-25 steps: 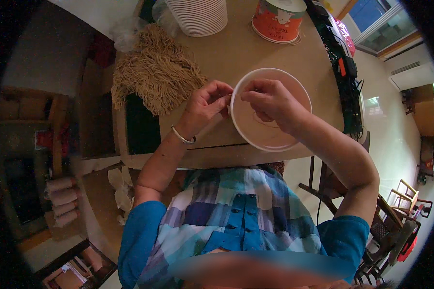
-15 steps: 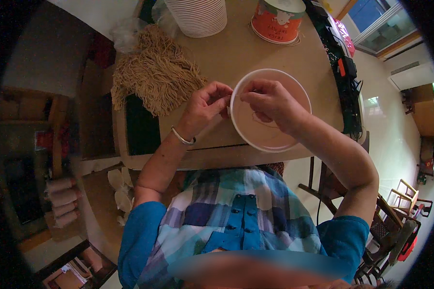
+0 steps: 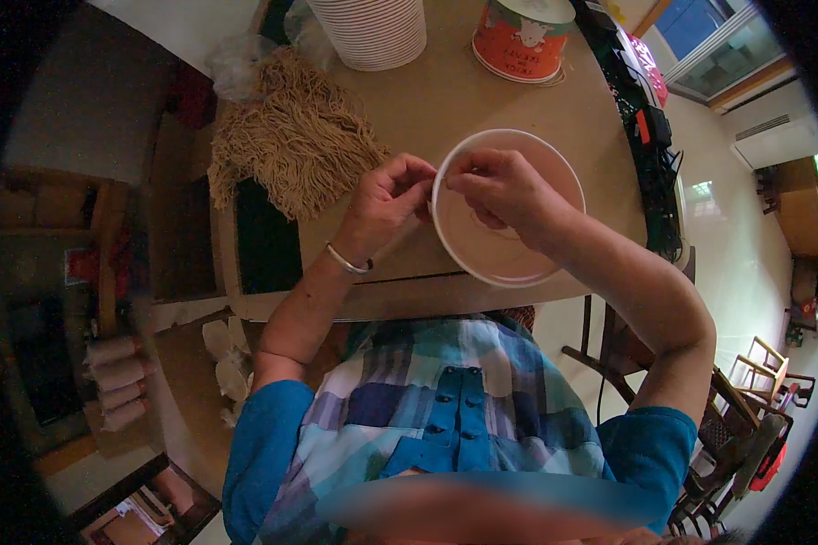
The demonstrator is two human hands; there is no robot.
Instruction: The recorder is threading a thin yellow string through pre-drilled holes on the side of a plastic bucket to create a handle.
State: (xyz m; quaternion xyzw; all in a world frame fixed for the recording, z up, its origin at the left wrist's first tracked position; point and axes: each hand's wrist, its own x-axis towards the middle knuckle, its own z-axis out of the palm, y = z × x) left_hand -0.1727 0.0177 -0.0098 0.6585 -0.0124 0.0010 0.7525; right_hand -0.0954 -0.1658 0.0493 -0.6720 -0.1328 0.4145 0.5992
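White, round and open-mouthed, the tub (image 3: 554,173) stands upright near the front edge of the tan worktop (image 3: 445,95), before the person's body, presumably so that both hands can reach one stretch of its wall from either side. The left hand (image 3: 379,207) lies outside the tub, just beside or touching the left part of the rim, with fingers curled and thumb and forefinger drawn near together. The right hand (image 3: 504,195) reaches over the mouth, its fingers bent in toward the same side, thumb close to forefinger. Whether either hand grips the wall or some small piece cannot be told. The placing of the two suggests that each serves as a stop for the other across the thin wall. A loose heap of tan cord (image 3: 300,136) lies beyond the left hand, probably for easy reach; at the far side, a stack of white containers (image 3: 373,32) appears nested to save room, well apart from an orange printed tub (image 3: 518,45). The open tub looks smooth and pale inside, faintly pinkish, with a bright rim; a thin curved line shows within, strand or moulding unclear
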